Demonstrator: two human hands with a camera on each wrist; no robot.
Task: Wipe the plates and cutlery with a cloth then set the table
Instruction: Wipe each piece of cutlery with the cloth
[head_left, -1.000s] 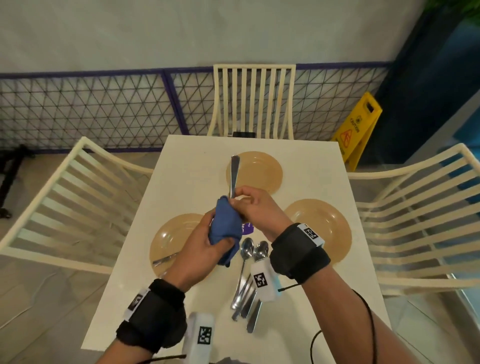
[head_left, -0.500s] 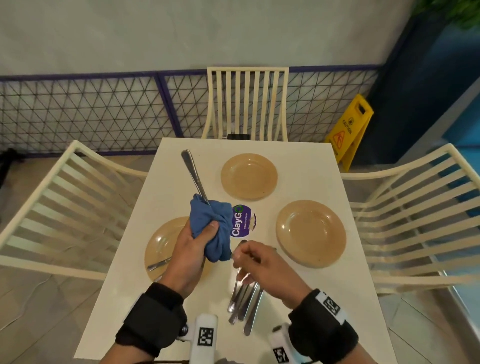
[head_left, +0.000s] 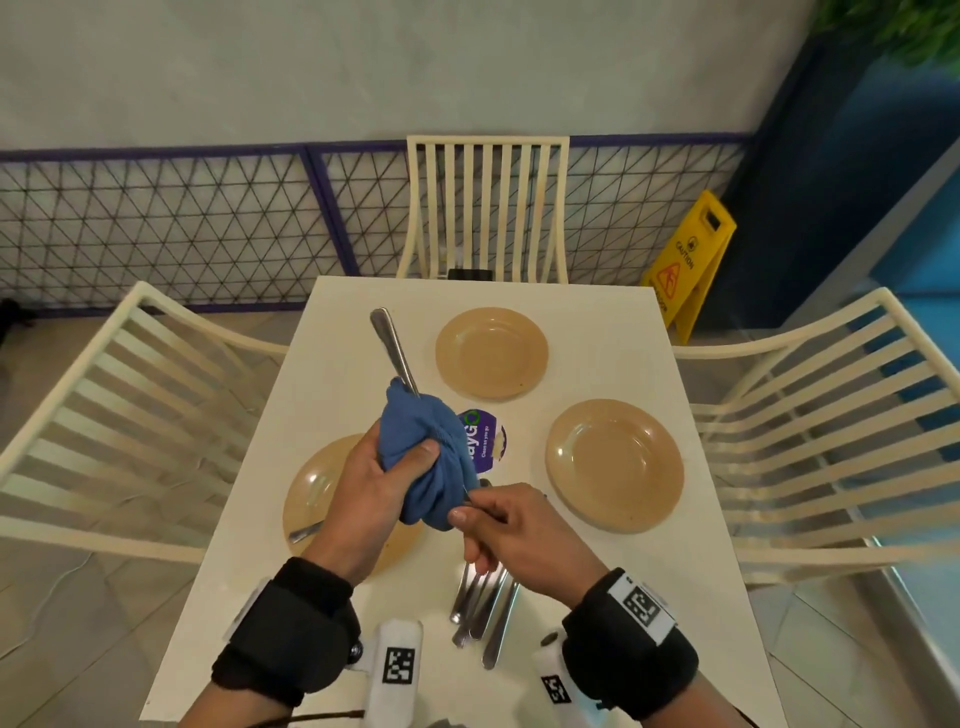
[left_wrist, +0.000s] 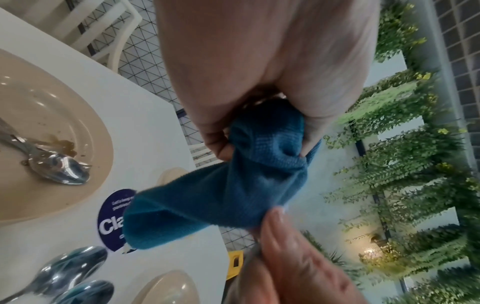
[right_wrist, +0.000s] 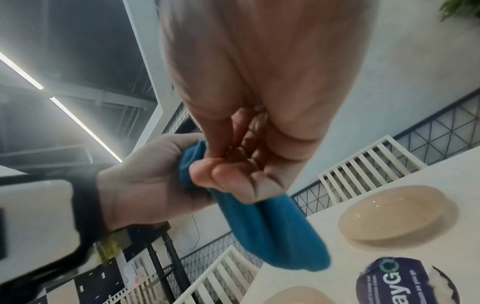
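My left hand (head_left: 410, 452) grips a bunched blue cloth (head_left: 426, 457) wrapped round a metal utensil (head_left: 392, 345). The utensil's handle sticks out up and to the left; its other end is hidden in the cloth. At the cloth's lower edge, my right hand (head_left: 465, 512) pinches the utensil's low end between thumb and fingers. The cloth (left_wrist: 233, 185) fills the left wrist view, and the cloth (right_wrist: 265, 230) hangs below my fingers in the right wrist view. Three tan plates lie on the white table (head_left: 597, 322): far (head_left: 491, 353), right (head_left: 615, 465), near left (head_left: 317, 493).
Several spoons and forks (head_left: 483, 608) lie in a loose pile under my right wrist. A used spoon (left_wrist: 59, 170) lies on the soiled near-left plate. A purple round sticker (head_left: 485, 439) marks the table's middle. Cream slatted chairs stand left (head_left: 130, 415), right (head_left: 831, 441) and beyond (head_left: 488, 208).
My right hand let go of the utensil near the cloth's top, dropped toward the cutlery pile, then came up to pinch the utensil's low end. The handle has tilted to the left.
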